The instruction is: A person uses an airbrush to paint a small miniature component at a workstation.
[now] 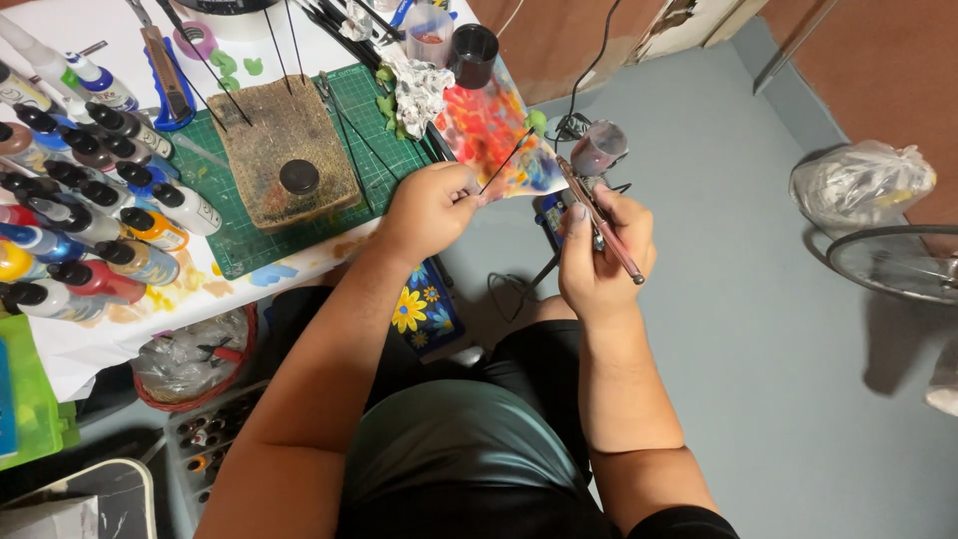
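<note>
Centrally in the frame, the right hand (599,255) is closed around an airbrush (599,215), its fingers wrapped on the slim body, which slants from upper left to lower right; a small cup (599,147) with a reddish tint sits on top near the front end. Just to the left, the left hand (431,205) pinches a thin black stick (507,160) between thumb and fingertips; the stick runs up and to the right, toward the airbrush tip. What sits at its far end I cannot tell.

Behind the stick lies a paint-spattered sheet (489,125) in orange, red and blue, hanging over the tabletop (100,339) edge. Left of it a green cutting mat (384,150) carries a worn brown block (284,150) with a dark round cap (298,176) on it. A crumpled white tissue (424,95) and a black cup (474,55) lie above the sheet. Rows of paint bottles (80,210) with black caps fill the left of the frame. On the grey floor (758,299) at right sit a plastic bag (863,185) and a fan's wire guard (898,262).
</note>
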